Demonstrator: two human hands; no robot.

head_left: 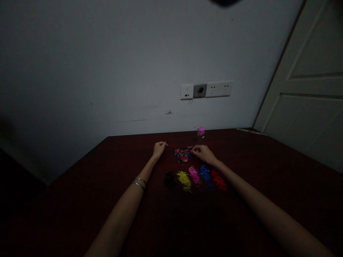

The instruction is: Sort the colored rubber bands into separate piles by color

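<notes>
Because the tangled, multicoloured band pile (182, 155) may snag, the right hand (205, 153), nearly closed beside it, needs lightness; left hand (159, 149) curls leftward of it; both holds unclear.

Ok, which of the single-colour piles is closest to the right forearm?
The red pile, at the row's right end, next to the blue pile.

I can't read any text, brand, number or sign from here; the pale patch on the bottle (200, 137) is too small to make out.
</notes>
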